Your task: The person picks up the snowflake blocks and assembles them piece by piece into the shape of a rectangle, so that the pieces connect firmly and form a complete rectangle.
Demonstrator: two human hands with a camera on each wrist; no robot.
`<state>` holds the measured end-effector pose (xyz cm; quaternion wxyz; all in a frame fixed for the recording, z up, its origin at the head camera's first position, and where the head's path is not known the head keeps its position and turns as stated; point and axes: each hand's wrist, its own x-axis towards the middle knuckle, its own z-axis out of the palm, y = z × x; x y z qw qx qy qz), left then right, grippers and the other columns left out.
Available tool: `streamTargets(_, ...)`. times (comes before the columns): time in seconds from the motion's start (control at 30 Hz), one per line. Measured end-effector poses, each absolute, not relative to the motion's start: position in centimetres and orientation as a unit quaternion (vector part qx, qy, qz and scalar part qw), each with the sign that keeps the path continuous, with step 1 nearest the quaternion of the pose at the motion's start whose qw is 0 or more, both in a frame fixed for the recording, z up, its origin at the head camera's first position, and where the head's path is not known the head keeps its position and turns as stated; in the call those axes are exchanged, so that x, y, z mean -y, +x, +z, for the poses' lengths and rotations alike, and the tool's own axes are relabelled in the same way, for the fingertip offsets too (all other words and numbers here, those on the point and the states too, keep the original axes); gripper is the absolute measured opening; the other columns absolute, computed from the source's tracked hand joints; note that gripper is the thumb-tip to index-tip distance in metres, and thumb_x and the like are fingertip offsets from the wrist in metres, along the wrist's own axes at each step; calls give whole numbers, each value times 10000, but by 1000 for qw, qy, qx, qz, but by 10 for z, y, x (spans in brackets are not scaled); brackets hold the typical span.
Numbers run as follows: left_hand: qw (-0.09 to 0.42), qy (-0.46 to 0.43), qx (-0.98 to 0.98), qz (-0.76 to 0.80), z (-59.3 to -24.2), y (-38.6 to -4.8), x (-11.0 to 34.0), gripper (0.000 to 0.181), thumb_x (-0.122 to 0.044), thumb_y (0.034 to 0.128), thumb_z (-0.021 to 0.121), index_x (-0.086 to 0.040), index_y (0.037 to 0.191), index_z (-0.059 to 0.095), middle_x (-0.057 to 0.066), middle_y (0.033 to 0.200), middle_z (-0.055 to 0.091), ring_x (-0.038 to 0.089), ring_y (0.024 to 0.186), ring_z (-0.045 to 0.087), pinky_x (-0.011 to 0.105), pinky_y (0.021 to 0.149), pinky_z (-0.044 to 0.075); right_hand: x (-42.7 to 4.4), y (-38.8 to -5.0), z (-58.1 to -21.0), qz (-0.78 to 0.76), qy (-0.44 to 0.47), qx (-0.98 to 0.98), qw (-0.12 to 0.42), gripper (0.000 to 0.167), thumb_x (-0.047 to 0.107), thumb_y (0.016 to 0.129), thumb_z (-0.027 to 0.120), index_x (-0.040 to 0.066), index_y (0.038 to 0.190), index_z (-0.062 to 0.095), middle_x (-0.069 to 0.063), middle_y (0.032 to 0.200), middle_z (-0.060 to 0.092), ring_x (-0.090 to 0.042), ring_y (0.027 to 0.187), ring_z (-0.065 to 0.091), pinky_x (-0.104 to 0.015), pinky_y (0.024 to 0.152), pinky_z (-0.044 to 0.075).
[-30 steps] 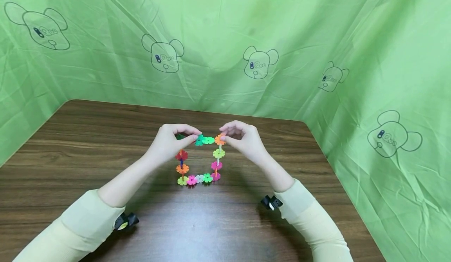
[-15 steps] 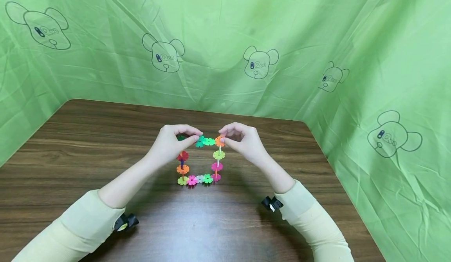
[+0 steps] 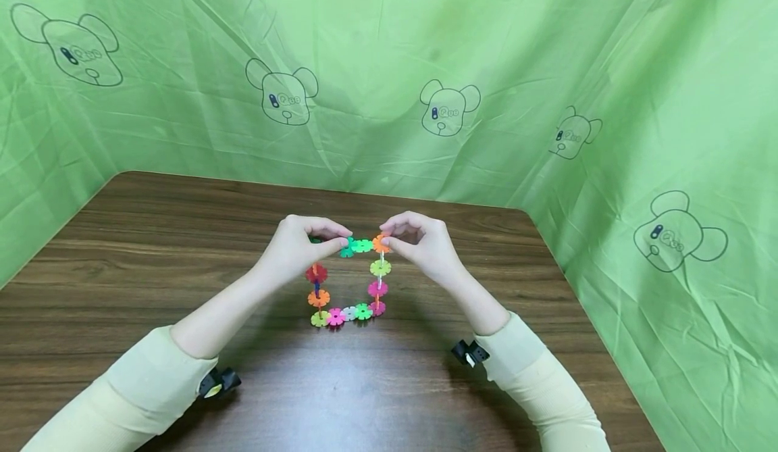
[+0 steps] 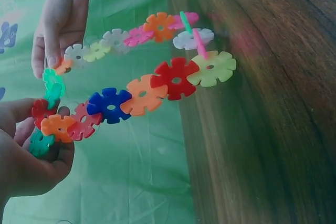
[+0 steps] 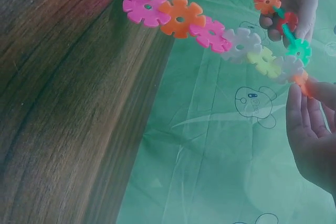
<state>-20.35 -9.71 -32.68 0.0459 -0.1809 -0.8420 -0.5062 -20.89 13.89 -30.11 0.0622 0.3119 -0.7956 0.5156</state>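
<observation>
A closed loop of flower-shaped plastic linking discs [image 3: 335,317] hangs between my hands over the table, roughly square in the head view. My left hand [image 3: 299,244] pinches green and red discs at its far left corner, partly covering them. With thumb and fingertips, my right hand [image 3: 427,244] holds the orange disc [image 3: 380,242] at the far right corner. A bright green disc [image 3: 362,245] links across between the two hands. In the left wrist view, a blue disc [image 4: 103,103] belongs to the left side. An orange disc [image 5: 173,13] shows on the right side in the right wrist view.
The brown wood-grain table [image 3: 365,384] extends beneath both arms. Green cloth [image 3: 365,101] printed with bear outlines hangs behind it and along the sides. A small black camera [image 3: 220,383] sits at the left cuff, another black camera [image 3: 470,353] at the right.
The loop shifts slightly to the right, and its near side comes a little closer to me. Both hands keep their hold and move only slightly.
</observation>
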Motion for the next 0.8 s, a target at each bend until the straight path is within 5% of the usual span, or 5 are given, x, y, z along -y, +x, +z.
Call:
streamTargets(0.57, 62, -190, 845, -497, -327, -205, 92, 78, -217, 807, 758, -189, 879, 746, -71, 787, 719, 103, 709, 652, 267, 611, 499, -139, -208, -301, 516, 311, 797, 37, 208, -62, 787, 712, -70, 987, 654, -191, 922, 680, -267, 841, 651, -356, 764, 558)
streamTargets(0.8, 56, -186, 849, -492, -328, -205, 89, 68, -231, 808, 757, -192, 863, 748, -82, 775, 718, 95, 708, 653, 279, 629, 509, -142, -218, -314, 523, 296, 798, 44, 198, -18, 773, 744, -9, 959, 677, -136, 865, 700, -205, 783, 670, -313, 691, 562)
